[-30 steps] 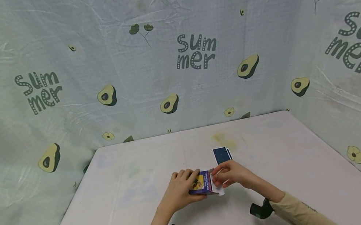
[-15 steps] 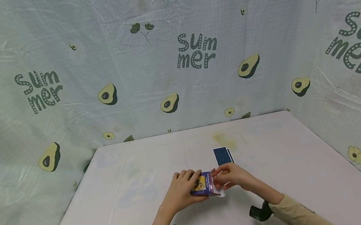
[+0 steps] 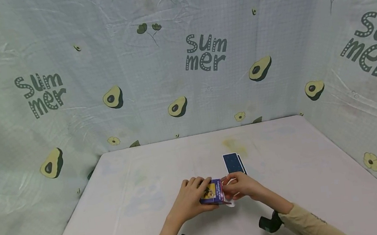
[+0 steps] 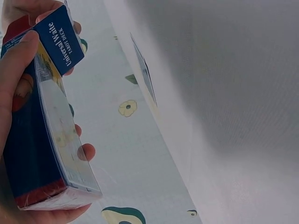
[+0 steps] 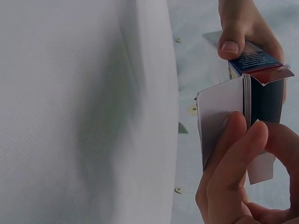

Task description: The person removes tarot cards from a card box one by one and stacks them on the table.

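Observation:
In the head view, my left hand (image 3: 191, 198) grips a blue and purple tarot deck box (image 3: 213, 191) with a yellow picture panel. The left wrist view shows the box (image 4: 32, 135) with "Universal Waite Tarot Deck" on its opened flap (image 4: 60, 41). At the open end, my right hand (image 3: 242, 185) pinches a stack of dark-backed cards (image 5: 247, 100) between thumb and fingers, as the right wrist view shows. The stack stands partly out of the box. Part of it is hidden behind the fingers.
Dark blue cards with white borders (image 3: 233, 163) lie on the white-covered table (image 3: 144, 221), just beyond my right hand. A patterned cloth (image 3: 136, 81) hangs behind the table and along its sides. A black wrist camera (image 3: 271, 223) hangs below the right forearm.
My right fingers have moved slightly in toward the box's open end. My left hand and the box have shifted a little to the right in the head view.

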The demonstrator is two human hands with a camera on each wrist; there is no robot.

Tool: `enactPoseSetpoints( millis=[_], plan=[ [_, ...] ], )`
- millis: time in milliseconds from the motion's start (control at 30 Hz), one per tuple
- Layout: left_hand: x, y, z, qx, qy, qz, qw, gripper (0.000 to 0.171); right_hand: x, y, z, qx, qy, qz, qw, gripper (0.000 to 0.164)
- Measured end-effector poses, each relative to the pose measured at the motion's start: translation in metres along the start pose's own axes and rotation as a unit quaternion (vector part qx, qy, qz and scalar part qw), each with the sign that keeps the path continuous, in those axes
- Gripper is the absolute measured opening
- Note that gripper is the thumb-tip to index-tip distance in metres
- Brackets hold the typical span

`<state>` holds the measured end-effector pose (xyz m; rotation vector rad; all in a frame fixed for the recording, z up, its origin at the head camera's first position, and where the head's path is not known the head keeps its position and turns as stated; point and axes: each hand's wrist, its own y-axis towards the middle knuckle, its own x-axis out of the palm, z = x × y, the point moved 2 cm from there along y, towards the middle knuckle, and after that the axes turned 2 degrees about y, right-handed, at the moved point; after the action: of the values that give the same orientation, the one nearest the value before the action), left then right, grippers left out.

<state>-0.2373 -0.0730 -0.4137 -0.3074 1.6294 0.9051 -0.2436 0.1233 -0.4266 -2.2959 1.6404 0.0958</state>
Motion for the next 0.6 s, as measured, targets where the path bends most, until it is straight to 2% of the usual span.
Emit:
enactPoseSetpoints(
  millis=[233,600],
  plan=[
    [-0.0005,-0.0001,-0.0023,0.002,0.000,0.004,1.0000,0.075,0.0009,0.0030,0.0014,0.001,0.005,0.000,1.000,0.030],
    [-0.0033,-0.0017,-0.0026,-0.011,-0.010,-0.010,0.9998,0.075,-0.0013,0.0002,-0.0028,0.000,0.013,-0.013,1.000,0.033]
  ],
)
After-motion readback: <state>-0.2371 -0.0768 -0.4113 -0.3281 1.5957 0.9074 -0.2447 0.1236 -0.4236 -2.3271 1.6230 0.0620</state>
